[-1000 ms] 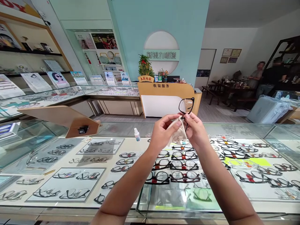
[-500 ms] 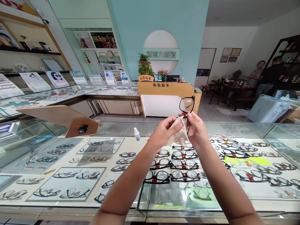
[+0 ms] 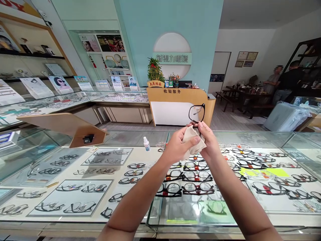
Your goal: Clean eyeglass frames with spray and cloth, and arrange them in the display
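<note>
A pair of black-framed eyeglasses [image 3: 196, 113] is held up over the glass display counter, one lens upright above my fingers. My right hand [image 3: 209, 135] grips the frame near its middle, thumb on the near side. My left hand [image 3: 179, 142] is closed on a beige cleaning cloth [image 3: 192, 139], which is folded around the lower lens and hides most of it. Left of my hands, a small white spray bottle [image 3: 146, 144] stands upright on the counter.
Rows of eyeglasses [image 3: 198, 175] lie in the glass display case below my forearms. A tilted wooden board [image 3: 67, 125] stands on the counter at left. Beyond is a cashier desk [image 3: 175, 112]. Two people [image 3: 286, 80] stand at the back right.
The eyeglasses have shifted slightly left and down and turned a little. The cloth's loose end now spreads to the right below my left thumb.
</note>
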`<state>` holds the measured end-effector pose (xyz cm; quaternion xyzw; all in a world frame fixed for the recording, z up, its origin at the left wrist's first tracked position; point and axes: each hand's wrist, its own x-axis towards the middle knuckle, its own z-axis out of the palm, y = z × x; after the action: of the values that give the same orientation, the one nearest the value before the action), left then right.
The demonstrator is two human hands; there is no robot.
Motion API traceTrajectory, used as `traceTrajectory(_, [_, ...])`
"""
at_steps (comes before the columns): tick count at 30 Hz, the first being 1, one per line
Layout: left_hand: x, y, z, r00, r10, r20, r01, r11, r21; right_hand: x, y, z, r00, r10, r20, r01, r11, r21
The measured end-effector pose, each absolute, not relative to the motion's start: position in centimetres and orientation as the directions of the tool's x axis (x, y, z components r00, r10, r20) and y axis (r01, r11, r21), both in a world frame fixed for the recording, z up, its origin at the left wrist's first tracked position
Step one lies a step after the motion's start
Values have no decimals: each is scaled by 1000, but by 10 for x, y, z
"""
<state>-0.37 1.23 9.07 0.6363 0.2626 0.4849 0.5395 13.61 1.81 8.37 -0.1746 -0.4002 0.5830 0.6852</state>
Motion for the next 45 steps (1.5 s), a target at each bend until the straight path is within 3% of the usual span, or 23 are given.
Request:
traceTrajectory(5, [13,3,86,184,886,425,-295,-363,884,125,7,85,58,924,377,-672,316,-670])
traceTrajectory(10, [16,-2,86,77,885,458,-266,-425,865,122,-2,88,51,910,412,-650,343,-678])
traceTrajectory(20, [-6,15,85,464,808,364,-328,-225,917,141,8,95,27,938,346,-646,281,-710])
traceTrajectory(23, [-5,15,85,485,801,350,-325,-207,923,139,8,94,42,942,332,-667,274,-693])
traceTrajectory(30, [19,8,77,106,893,438,-355,-378,855,111,-4,86,129,937,325,-702,318,-637])
traceTrajectory(34, [20,6,76,25,884,467,-304,-438,846,109,-7,86,123,935,333,-690,322,-648])
traceTrajectory(37, [14,8,78,102,861,498,-275,-457,846,119,-5,91,100,930,353,-663,327,-673])
traceTrajectory(42, [4,13,81,395,813,428,-304,-324,896,133,2,96,96,934,344,-650,321,-689])
traceTrajectory(45, [7,13,79,388,819,423,-299,-322,898,130,3,94,128,939,319,-661,321,-679])
